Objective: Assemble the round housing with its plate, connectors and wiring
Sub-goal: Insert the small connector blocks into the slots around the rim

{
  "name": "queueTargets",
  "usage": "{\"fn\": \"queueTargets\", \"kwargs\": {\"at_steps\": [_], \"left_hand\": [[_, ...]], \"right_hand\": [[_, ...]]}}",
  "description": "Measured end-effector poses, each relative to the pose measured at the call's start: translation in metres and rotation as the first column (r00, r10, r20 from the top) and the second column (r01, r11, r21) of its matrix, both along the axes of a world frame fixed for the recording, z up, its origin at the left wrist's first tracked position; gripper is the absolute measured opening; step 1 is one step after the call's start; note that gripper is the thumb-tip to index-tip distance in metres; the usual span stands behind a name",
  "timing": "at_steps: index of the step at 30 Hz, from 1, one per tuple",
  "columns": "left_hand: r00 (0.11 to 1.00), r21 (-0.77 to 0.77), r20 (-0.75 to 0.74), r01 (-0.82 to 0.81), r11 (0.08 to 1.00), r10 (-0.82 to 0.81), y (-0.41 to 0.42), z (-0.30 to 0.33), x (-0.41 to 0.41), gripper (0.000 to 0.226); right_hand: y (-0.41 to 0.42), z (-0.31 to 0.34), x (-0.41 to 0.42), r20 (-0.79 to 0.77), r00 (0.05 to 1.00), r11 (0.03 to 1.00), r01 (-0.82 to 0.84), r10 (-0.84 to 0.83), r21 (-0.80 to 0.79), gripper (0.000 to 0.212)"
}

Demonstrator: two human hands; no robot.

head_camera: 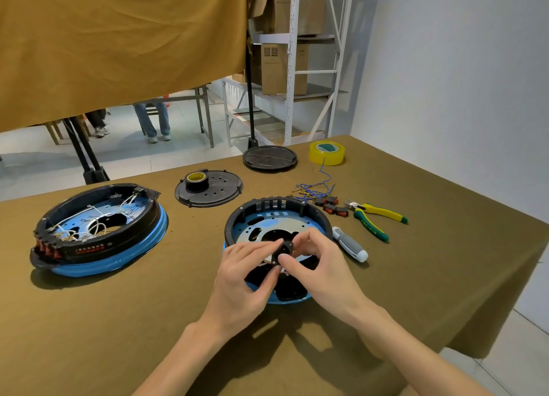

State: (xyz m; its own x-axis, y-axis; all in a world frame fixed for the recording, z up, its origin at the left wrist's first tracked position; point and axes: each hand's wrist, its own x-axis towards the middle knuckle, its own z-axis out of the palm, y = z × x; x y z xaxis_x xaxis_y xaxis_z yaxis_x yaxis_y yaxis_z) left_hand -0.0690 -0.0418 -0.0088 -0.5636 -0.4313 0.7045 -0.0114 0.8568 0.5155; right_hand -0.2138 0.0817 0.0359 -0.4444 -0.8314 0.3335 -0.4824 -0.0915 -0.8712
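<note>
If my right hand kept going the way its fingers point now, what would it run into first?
Your right hand points left toward your left hand, with the small black round part pinched between them. It would probably meet that part at once, then the left fingers; depth is hard to judge.

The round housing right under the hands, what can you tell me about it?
The round housing sits open-side up on the olive tablecloth. It has a black, plastic-looking ring wall with slots at the back, a blue lower rim, and inside a metal-looking plate with round and oblong holes. No wires are inside. Both hands hold a small black part above it, hiding its near side.
</note>
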Motion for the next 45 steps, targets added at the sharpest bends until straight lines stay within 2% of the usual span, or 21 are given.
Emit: {"fn": "queueTargets", "kwargs": {"at_steps": [9, 16, 19, 24, 27, 33, 36, 45], "left_hand": [[0.999, 0.067, 0.038, 0.021, 0.998, -0.023, 0.002, 0.0, 0.0, 0.042], [0.999, 0.07, 0.022, 0.025, 0.997, -0.027, 0.001, 0.001, 0.0, 0.04], [1.0, 0.062, -0.002, 0.009, 0.998, -0.009, 0.002, 0.002, 0.0, 0.036], [1.0, 0.05, 0.008, -0.013, 0.999, 0.013, 0.001, 0.001, 0.002, 0.036], [1.0, 0.068, 0.02, -0.01, 0.998, 0.009, 0.001, 0.0, 0.003, 0.029], [1.0, 0.118, -0.007, 0.006, 0.993, -0.005, 0.004, 0.0, 0.003, 0.023], [1.0, 0.097, -0.008, 0.016, 0.995, -0.015, 0.003, 0.0, 0.005, 0.029], [0.999, 0.039, 0.04, -0.002, 0.999, 0.001, 0.004, -0.002, 0.003, 0.027]], "right_hand": [[0.005, 0.003, -0.018, 0.116, 0.982, 0.986, -0.155, 0.148, 0.06, 0.008], [0.001, 0.001, -0.018, 0.103, 0.984, 0.99, -0.144, 0.144, -0.003, 0.006], [0.001, 0.001, -0.019, 0.086, 0.986, 0.99, -0.14, 0.14, -0.01, 0.013], [0.0, -0.001, -0.017, -0.095, 0.985, 0.99, -0.143, 0.144, 0.018, 0.031], [0.0, 0.001, -0.02, -0.229, 0.965, 0.992, -0.118, 0.126, 0.049, 0.038], [-0.004, 0.005, -0.02, -0.445, 0.881, 0.986, -0.129, 0.161, 0.102, 0.037], [-0.004, 0.004, -0.02, -0.447, 0.881, 0.988, -0.14, 0.152, 0.062, 0.039], [0.006, -0.003, -0.032, -0.46, 0.886, 0.996, -0.078, 0.054, -0.035, 0.026]]}}
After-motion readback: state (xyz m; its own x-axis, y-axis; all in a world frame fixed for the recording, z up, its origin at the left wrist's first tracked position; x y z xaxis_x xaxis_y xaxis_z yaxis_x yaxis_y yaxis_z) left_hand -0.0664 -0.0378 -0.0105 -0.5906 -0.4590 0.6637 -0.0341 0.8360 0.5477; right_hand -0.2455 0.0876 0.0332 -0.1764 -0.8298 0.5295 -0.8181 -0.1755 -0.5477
